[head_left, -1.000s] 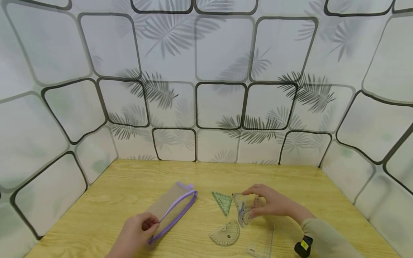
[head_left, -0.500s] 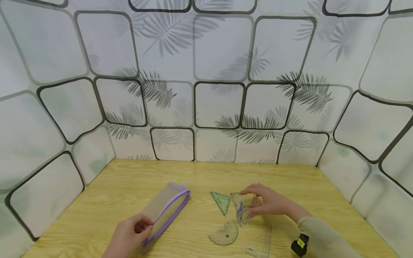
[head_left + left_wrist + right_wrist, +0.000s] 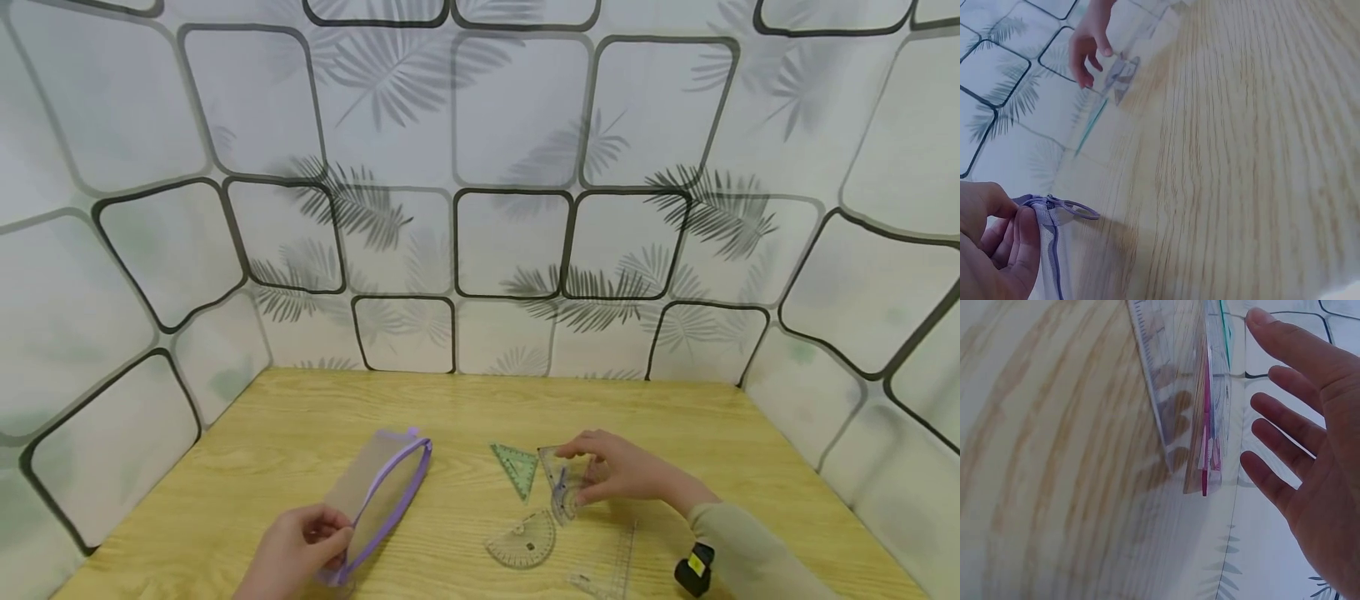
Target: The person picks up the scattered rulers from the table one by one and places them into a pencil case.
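Observation:
A mesh zip pouch with a purple zip lies at the left of the table, its mouth gaping. Its near end is pinched between the thumb and fingers of my left hand, right by the zip pull in the left wrist view. My right hand hovers over a group of clear set squares and protractors, fingers spread and holding nothing. Under it lie a clear set square and a pink-edged piece, partly hidden. Left of these sits a green set square.
A clear protractor lies between the pouch and the right hand. Nearer the front edge is a clear ruler-marked piece. The wooden table meets patterned cloth walls at the back and both sides.
My left hand has drawn the pouch a little to the left, and its mouth looks wider. My right hand has stayed over the set squares, nearly still.

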A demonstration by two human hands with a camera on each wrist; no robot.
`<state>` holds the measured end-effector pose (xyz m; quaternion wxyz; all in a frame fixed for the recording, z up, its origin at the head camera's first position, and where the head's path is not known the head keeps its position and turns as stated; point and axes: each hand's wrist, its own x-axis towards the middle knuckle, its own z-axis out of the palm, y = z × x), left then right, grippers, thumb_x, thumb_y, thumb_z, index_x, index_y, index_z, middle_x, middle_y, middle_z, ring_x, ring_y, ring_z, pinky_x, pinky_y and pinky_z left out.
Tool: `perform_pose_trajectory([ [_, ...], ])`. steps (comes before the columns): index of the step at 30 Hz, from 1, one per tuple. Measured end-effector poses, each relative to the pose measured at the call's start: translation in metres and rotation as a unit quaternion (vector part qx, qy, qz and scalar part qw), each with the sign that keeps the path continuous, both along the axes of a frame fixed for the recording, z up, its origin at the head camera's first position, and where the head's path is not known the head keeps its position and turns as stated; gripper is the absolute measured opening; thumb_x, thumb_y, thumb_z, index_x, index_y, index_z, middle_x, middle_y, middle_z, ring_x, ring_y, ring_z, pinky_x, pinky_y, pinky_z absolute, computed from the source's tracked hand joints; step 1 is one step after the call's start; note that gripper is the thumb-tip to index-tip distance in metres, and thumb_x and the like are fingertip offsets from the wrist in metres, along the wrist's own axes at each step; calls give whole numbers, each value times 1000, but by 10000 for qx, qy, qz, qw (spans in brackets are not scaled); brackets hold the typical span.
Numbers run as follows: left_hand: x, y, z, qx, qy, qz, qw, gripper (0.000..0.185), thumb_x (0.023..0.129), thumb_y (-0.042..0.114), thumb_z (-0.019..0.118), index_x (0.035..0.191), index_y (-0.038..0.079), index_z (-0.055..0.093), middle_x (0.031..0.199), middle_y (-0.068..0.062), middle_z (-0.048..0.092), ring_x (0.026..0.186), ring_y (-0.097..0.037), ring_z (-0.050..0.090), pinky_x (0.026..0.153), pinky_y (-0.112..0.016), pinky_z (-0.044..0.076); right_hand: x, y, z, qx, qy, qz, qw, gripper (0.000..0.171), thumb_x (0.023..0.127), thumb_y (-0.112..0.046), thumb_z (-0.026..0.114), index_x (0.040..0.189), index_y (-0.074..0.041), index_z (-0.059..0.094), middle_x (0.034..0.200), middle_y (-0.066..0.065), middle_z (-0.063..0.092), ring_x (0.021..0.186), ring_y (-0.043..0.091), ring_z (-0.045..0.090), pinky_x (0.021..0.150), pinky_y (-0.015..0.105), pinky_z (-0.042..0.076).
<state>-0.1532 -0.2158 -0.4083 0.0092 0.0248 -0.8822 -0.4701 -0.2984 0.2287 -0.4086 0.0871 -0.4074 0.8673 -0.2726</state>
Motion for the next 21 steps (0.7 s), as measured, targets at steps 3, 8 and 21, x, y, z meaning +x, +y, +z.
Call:
perform_pose_trajectory([
  [3,1,0,-1,194,-46,-21,9998,13,88,7,66,93,-5,69,74,-3,66,62,-9,60,57,-21,53,-1,-1,-1,35,-34,16,10000,61,87,-37,74,138,-10,55,127,10,59,101,22,59,84,35,53],
  [8,2,-1,-6,427,-55,-12,9991,14,88,5,66,93,-8,68,75,-4,66,62,-8,60,58,-21,54,-2,-2,-2,75,-210,49,9997,59,87,-37,73,137,-10,56,124,10,59,102,22,59,84,34,54],
  [21,-1,1,-5,898,-285,335,9950,19,91,3,64,100,-13,66,79,-5,68,67,-10,63,61,-21,57,-7,-2,-7,228,-271,223,9991,58,87,-38,74,135,-10,58,119,9,60,95,15,60,79,30,54],
])
